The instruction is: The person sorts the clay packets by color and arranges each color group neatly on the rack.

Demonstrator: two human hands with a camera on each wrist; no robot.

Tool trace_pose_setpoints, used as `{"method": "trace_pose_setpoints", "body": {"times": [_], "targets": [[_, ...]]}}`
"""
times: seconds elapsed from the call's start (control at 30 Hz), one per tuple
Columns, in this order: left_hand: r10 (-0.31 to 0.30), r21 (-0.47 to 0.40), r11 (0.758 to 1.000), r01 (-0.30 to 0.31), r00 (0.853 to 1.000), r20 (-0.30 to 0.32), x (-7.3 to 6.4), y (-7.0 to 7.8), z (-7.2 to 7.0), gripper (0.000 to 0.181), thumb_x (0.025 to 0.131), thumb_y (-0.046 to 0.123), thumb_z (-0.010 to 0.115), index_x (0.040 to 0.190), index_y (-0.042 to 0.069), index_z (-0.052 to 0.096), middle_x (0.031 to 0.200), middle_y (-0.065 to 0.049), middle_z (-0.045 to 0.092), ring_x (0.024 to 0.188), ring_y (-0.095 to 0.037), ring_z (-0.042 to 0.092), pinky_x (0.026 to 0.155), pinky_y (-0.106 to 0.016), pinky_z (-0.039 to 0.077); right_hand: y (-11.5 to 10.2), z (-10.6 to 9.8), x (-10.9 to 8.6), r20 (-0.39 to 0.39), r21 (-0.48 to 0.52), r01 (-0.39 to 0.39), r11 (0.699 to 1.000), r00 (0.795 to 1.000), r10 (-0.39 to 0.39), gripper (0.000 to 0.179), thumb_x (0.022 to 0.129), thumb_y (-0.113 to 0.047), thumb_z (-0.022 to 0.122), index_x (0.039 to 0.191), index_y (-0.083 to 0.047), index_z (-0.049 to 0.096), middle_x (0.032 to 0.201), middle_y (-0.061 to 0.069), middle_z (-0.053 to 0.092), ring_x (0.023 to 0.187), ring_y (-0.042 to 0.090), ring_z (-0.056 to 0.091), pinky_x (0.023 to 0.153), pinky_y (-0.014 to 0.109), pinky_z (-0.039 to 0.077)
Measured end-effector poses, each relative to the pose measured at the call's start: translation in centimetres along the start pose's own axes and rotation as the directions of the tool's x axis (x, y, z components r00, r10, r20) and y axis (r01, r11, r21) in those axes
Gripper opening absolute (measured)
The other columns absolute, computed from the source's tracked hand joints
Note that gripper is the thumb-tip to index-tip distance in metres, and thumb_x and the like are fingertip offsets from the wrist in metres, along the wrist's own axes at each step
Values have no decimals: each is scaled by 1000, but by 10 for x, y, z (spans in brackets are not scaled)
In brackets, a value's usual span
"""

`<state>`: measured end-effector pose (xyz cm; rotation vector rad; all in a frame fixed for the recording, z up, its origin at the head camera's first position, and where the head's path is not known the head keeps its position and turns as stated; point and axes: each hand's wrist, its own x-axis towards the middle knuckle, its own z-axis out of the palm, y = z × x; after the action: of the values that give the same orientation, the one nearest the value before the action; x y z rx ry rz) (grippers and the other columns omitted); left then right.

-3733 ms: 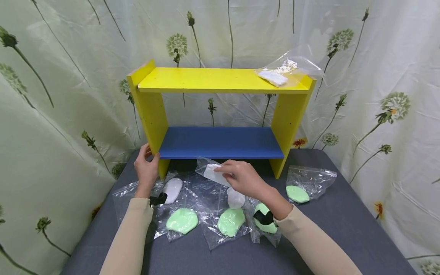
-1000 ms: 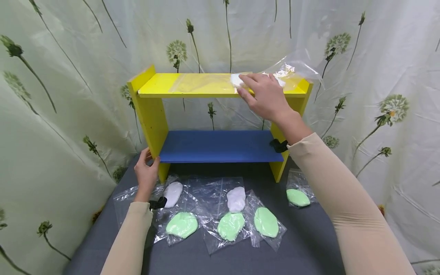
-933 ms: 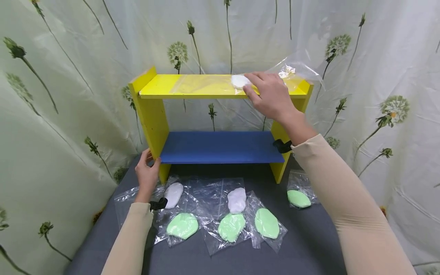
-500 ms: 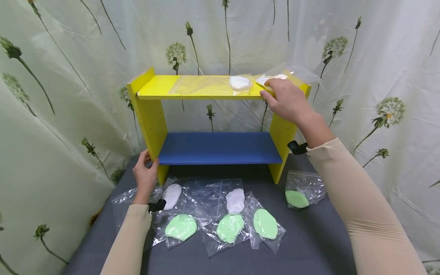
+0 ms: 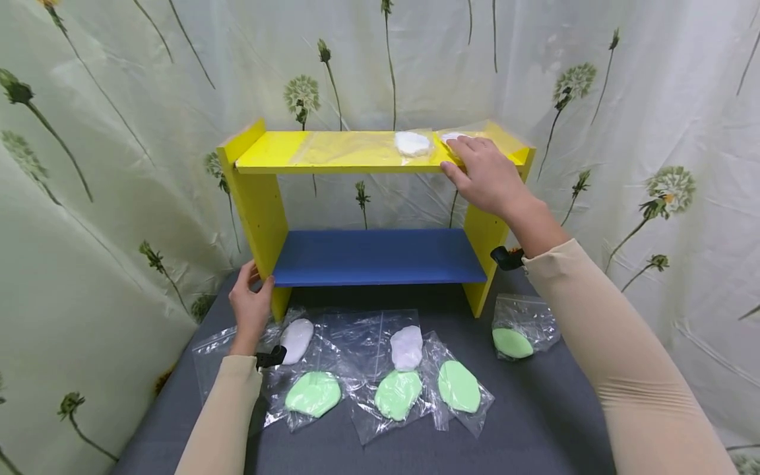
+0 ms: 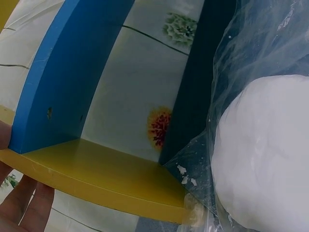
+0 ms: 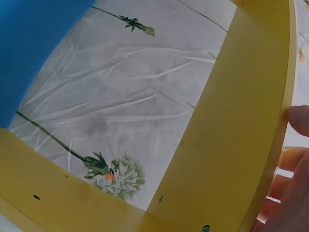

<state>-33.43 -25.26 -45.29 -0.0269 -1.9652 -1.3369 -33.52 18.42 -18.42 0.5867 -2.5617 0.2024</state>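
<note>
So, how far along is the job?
Looks done: one bagged white piece on the yellow top shelf. In hand: right hand at a second white piece there; left hand grips side panel. Probably left: two white pieces and four green pieces on the table.

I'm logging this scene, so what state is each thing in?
Shelf, upright on the table
Left hand, gripping the shelf's left side
Two upper white lumps, bagged, on the shelf's top
Right hand, fingers over the right upper lump
Two lower white lumps, bagged, on the table
Four green lumps, bagged, on the table
Bags, clear, wrinkled; sealing unclear
Curtain, hanging, creased
</note>
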Motion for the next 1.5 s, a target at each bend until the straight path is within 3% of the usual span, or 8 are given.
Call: {"method": "trace_pose_setpoints", "body": {"times": [0.13,0.3,0.4,0.6,0.83,1.07,1.5], "targets": [[-4,9,1000,4,1000,0,-1,0,-1,47,84,15,65,122,40,52,112,6,58,101,-16,55,77,-45,50,-5,1,-6,-139,17,7,1000,990,-4,54,92,-37,47,141,-19,35,141,7,34,130,26,27,98,48,32],[-6,9,1000,6,1000,4,-2,2,-3,48,84,15,66,121,41,53,112,6,58,102,-14,55,77,-44,50,-13,11,-23,-333,22,101,995,939,-88,47,88,-28,55,133,-18,47,134,9,43,125,25,34,96,45,35],[-2,10,1000,2,1000,4,-1,2,-3,48,84,14,66,122,38,53,113,6,58,102,-15,55,77,-44,50,-21,18,-34,-370,22,156,987,919,-137,46,86,-25,57,131,-16,50,133,9,43,126,24,33,99,44,33],[1,-2,1000,-1,1000,11,0,2,-4,46,84,15,66,123,36,54,113,3,58,103,-17,54,77,-45,50,-37,34,-54,-390,24,194,981,905,-170,48,84,-24,60,131,-19,50,135,7,42,127,23,32,97,46,35],[-11,9,1000,10,1000,7,2,1,-5,46,84,16,65,123,38,53,112,3,58,102,-17,54,77,-45,50,-49,52,-71,-376,96,175,980,918,-128,49,84,-26,61,131,-21,50,137,4,40,127,21,32,90,47,42],[-20,12,1000,20,1000,13,2,2,-4,46,84,16,65,123,39,53,113,4,58,102,-15,54,77,-44,50,-53,76,-92,-331,155,136,978,940,-79,48,84,-27,62,131,-22,51,137,2,40,126,20,34,70,42,51],[1,9,1000,-1,1000,24,0,4,-5,46,84,14,66,121,38,53,111,2,59,101,-17,55,74,-43,51,-61,133,-121,-231,248,97,964,972,-39,54,79,-21,69,130,-20,51,131,3,44,116,22,43,82,43,47]]}}
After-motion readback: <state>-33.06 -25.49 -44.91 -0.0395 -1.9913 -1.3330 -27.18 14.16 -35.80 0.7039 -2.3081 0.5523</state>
